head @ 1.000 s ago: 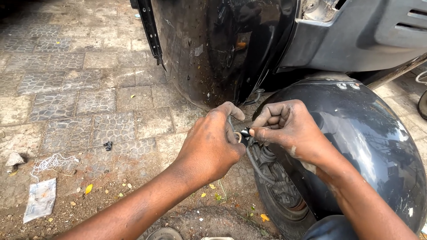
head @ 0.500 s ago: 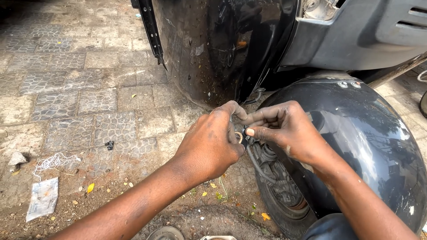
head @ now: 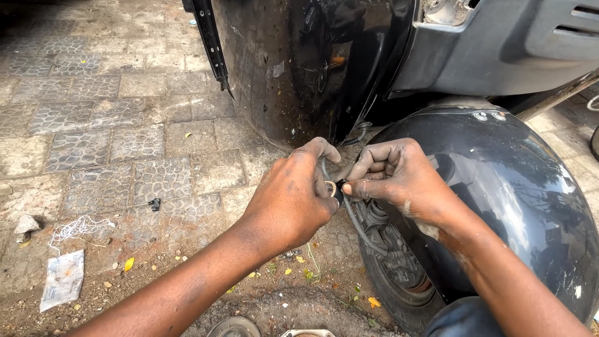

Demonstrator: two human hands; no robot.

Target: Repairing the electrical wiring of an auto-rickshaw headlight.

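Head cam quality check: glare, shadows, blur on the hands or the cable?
Head view: soft daylight, no hard shadows on the paving. Sky glare streaks the black mudguard; the panel recess above is dark and murky. Left hand, right hand and the thin cable are sharp, no motion blur. Slight wide-angle bend at edges.

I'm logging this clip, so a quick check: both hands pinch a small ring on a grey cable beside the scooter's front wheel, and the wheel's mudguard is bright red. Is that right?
Not quite: the mudguard is glossy black, not red, as the head view shows. The rest holds: the left hand and right hand both pinch the small ring on the grey cable beside the front wheel.
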